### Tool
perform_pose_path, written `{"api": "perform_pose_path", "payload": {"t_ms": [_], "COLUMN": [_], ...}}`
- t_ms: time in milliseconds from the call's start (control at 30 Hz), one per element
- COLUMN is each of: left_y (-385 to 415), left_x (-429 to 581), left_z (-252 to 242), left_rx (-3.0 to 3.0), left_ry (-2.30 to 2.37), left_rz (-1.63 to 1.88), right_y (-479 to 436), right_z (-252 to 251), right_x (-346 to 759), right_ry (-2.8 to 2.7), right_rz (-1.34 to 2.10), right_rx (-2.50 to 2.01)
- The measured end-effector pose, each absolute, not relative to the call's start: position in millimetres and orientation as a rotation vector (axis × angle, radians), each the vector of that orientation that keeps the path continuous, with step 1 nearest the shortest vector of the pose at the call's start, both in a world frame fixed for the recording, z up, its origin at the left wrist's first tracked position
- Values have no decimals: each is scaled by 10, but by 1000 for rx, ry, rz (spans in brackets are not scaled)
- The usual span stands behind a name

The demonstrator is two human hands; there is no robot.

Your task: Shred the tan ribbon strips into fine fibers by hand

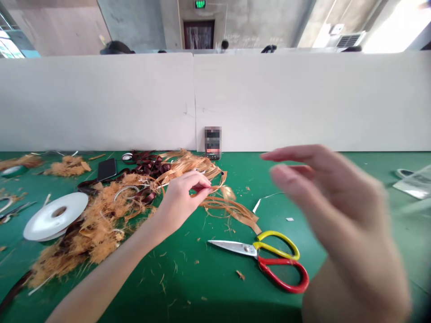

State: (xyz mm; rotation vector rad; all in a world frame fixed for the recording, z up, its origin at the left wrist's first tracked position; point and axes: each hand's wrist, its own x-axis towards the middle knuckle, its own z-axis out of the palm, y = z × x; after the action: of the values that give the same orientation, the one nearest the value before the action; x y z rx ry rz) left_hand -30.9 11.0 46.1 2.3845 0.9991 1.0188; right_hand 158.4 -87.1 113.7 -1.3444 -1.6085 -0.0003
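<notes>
My left hand [183, 195] reaches across the green table [215, 287] and pinches a bundle of tan raffia strands [222, 202], which trail off to the right of it. My right hand [336, 211] hovers close to the camera, blurred, with its fingers stretched out to the left and nothing in them. Scissors [266, 255] with one yellow and one red handle lie shut on the table below and between the hands.
A heap of shredded tan fibre [97, 220] and dark brown ribbon [151, 166] fills the left side. A white tape spool [55, 215] and a black phone [107, 169] lie there too. White partition [215, 98] runs along the back; a plastic bag [415, 184] lies far right.
</notes>
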Motion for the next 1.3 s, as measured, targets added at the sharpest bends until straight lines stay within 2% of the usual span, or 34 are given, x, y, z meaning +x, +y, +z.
{"api": "perform_pose_path", "payload": {"t_ms": [133, 333, 467, 600, 667, 833, 1033, 1200, 1300], "left_y": [60, 130, 119, 123, 126, 133, 347, 500, 474], "left_x": [-191, -220, -258, -212, -164, -79, -118, -141, -121], "left_z": [668, 677, 711, 647, 589, 513, 466, 363, 327], "left_rx": [2153, 2032, 2052, 1815, 1664, 1464, 1198, 1174, 1200], "left_ry": [910, 924, 1024, 1026, 968, 964, 956, 910, 878], "left_rz": [1286, 1138, 1043, 1112, 1208, 1336, 1249, 995, 907], "right_y": [-550, -312, -240, -222, -296, -588, -711, -453, -239], "right_z": [1005, 870, 867, 887, 914, 943, 906, 772, 689], "right_x": [1459, 1470, 1578, 1661, 1638, 1402, 1125, 1091, 1172], "right_ry": [-1930, -2024, -1805, -1223, -1185, -1626, -1259, -1660, -1657], "right_rz": [30, 195, 182, -169, -228, 104, -624, 66, 251], "right_rx": [-1255, -1340, -1464, -1625, -1675, -1688, -1318, -1595, -1772]}}
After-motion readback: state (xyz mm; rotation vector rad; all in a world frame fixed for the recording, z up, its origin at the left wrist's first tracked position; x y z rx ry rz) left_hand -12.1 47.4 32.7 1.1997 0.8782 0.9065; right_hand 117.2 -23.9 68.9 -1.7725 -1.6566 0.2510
